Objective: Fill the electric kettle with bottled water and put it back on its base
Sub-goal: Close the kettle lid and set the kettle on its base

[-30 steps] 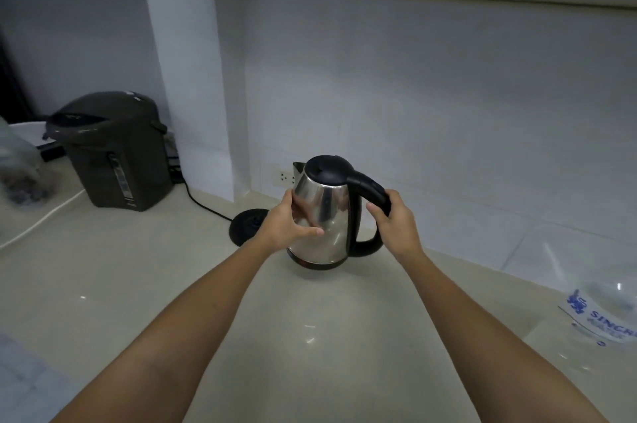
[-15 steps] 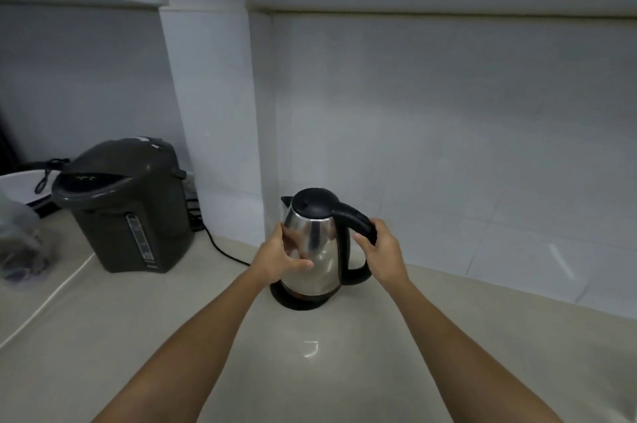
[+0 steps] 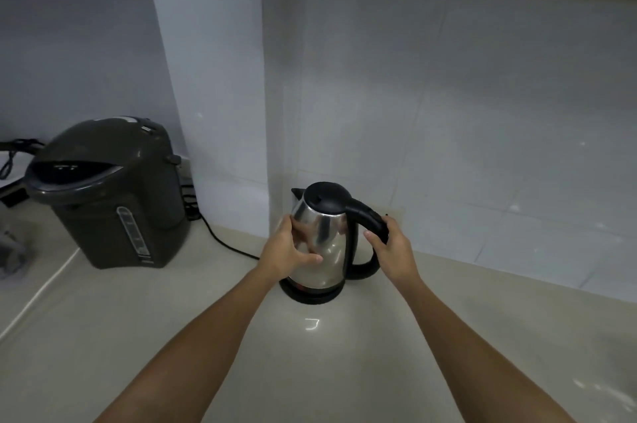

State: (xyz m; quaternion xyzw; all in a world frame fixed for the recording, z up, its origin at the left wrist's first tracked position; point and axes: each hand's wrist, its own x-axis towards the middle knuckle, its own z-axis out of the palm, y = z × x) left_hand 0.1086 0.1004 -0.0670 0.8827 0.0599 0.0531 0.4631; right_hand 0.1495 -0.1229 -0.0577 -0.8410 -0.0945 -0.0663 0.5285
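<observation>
From the head camera, the kettle (image 3: 322, 240) was a rounded, tapering body of polished steel that mirrored the hands and the wall, topped by a domed black plastic lid (image 3: 325, 196) with a short spout (image 3: 297, 193) at its far left. A thick black handle (image 3: 367, 236) looped down its right side. It stood upright on its base (image 3: 310, 295), a flat black disc on the smooth, pale, glossy counter (image 3: 172, 336), close to the corner of the white tiled wall (image 3: 448, 112). A black cord (image 3: 227, 243) ran along the counter from behind the kettle towards a squat, dark grey plastic hot-water dispenser (image 3: 107, 191) standing well to the left.

A second earlier the kettle had been held in the air, clear of the base, which lay bare behind it, and a water bottle showed at the right edge. Half a second earlier it was already down on the disc, as it was now; the bottle had gone out of view.

The left hand (image 3: 289, 250) was spread against the steel wall, thumb across the front and fingers curved round the far side, resting on it rather than clenched. The right hand (image 3: 389, 243) was wrapped round the upper bend of the handle, fingers closed over it.
</observation>
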